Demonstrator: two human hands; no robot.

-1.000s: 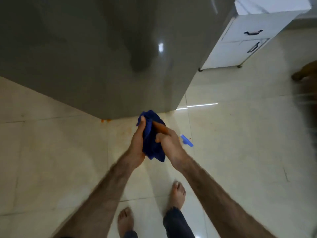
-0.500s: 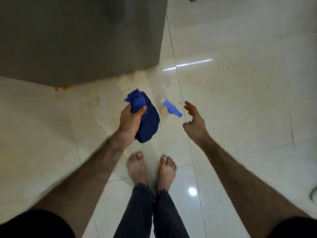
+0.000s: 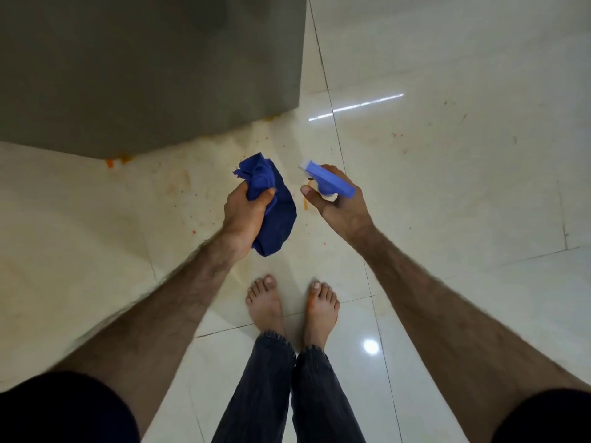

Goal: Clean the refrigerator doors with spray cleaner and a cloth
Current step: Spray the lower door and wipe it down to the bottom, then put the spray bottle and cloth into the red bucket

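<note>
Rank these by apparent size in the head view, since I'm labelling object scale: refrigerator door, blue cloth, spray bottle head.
1. refrigerator door, by far the largest, though cut off by the frame.
2. blue cloth, bunched in the left hand.
3. spray bottle head, smallest; the right hand hides the bottle below.

A home kitchen: glossy cream floor tiles (image 3: 447, 203) with orange splatters, a grey refrigerator (image 3: 144, 68) at eleven o'clock, bare feet (image 3: 265, 303).
</note>
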